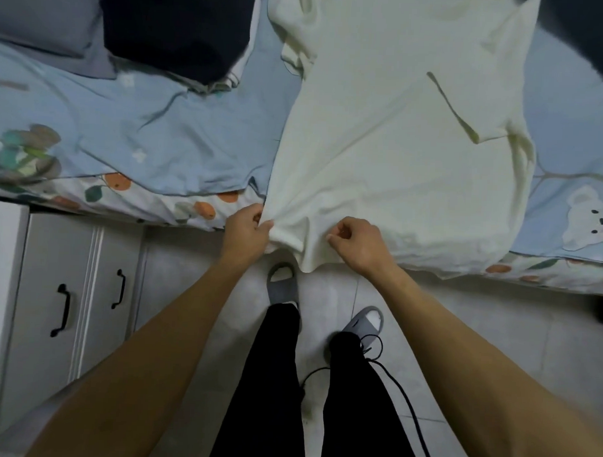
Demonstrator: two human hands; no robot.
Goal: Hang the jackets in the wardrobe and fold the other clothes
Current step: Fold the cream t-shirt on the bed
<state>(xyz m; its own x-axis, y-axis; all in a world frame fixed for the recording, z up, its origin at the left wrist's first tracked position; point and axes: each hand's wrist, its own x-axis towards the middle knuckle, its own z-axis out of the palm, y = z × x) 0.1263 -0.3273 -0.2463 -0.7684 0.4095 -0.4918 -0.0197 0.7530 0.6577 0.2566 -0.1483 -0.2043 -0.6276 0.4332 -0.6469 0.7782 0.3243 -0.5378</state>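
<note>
Far to the left of my grip stands the grey cabinet (69,288) with black handles, and above it the bed (142,134) with its blue printed cover; a dark garment (173,29) lies beyond, well away from my hands, and I cannot tell if it is a jacket. My left hand (247,230) pinches the lower left corner of the cream T-shirt (398,146), the fingers curled tight on a small bunch of cloth right at the bed edge. Between my two hands the hem sags down over the edge toward the floor, just above my grey slipper (281,285). My right hand (356,244) is curled on the hem also, with thumb and fingertips pressed together on the cloth, though the grip looks thin to me. The shirt itself lies spread on the bed, reaching away from my hands, with one long crease to the right of my right hand. I think the risks are these: if I pull toward myself, the whole shirt may slide off the bed to the floor; the bunched corner on the left may fold in crooked; and the crease on the right may be pressed into the fold if I do not smooth it first. The black cord (390,375) below my right hand could catch my foot.
</note>
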